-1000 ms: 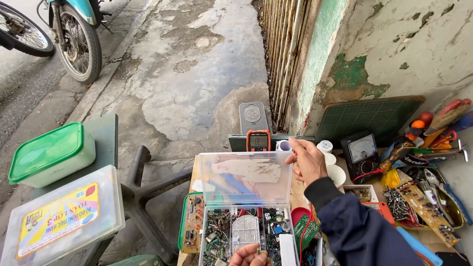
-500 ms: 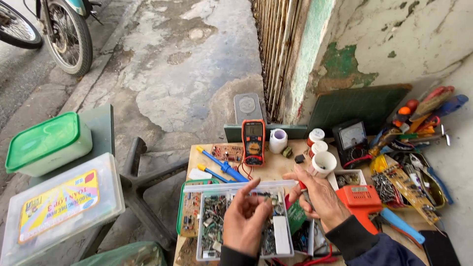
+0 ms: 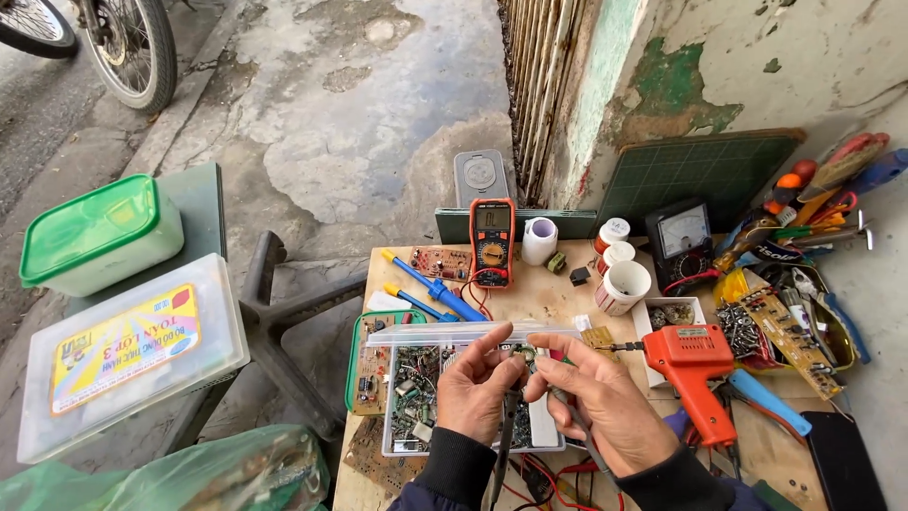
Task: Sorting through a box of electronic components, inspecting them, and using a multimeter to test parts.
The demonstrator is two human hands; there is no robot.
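Observation:
Over a clear compartment box [image 3: 416, 393] filled with small electronic parts, my left hand [image 3: 478, 388] and my right hand [image 3: 605, 402] meet. Together their fingertips pinch a small metallic part [image 3: 523, 356]. The box lid [image 3: 445, 333] lies low behind the hands. A dark thin lead [image 3: 504, 440] hangs under my left hand. An orange multimeter [image 3: 492, 241] stands at the back of the wooden table [image 3: 558, 303]. Just right of my right hand lies an orange soldering gun [image 3: 695, 364].
Blue-handled tools [image 3: 430, 289], a circuit board [image 3: 440, 262], white cups [image 3: 624, 284], an analog meter [image 3: 683, 237] and a green mat [image 3: 695, 170] crowd the table. On the left stand a green-lidded tub [image 3: 99, 232] and a clear labelled box [image 3: 123, 355]. A motorbike wheel [image 3: 132, 47] is far left.
My right hand let the raised box lid down, and it now lies low. Both hands came together over the box and now pinch a small part between them.

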